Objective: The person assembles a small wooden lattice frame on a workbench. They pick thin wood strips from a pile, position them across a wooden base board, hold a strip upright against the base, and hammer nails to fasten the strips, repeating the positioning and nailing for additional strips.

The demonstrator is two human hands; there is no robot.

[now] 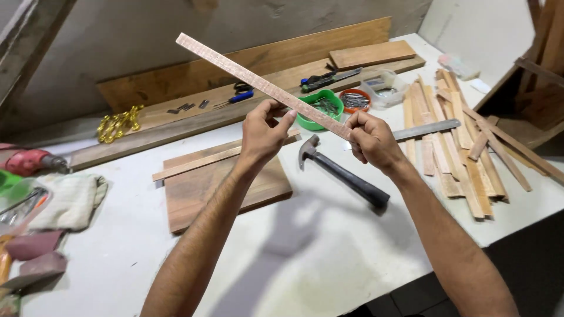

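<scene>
Above the white worktable point(329, 246), a long thin pale wooden strip point(235, 67) is held slanting in the air, its far end up to the left. Left hand point(262, 132) pinches it from below with closed fingers; right hand point(370, 140) grips its near end, fingers curled round. Beneath lie a black-handled claw hammer point(343, 170) and a flat brown wooden board point(223, 188). Just behind stands a green round bowl of nails point(320, 108); to the right, a loose heap of wooden slats point(464, 147).
</scene>
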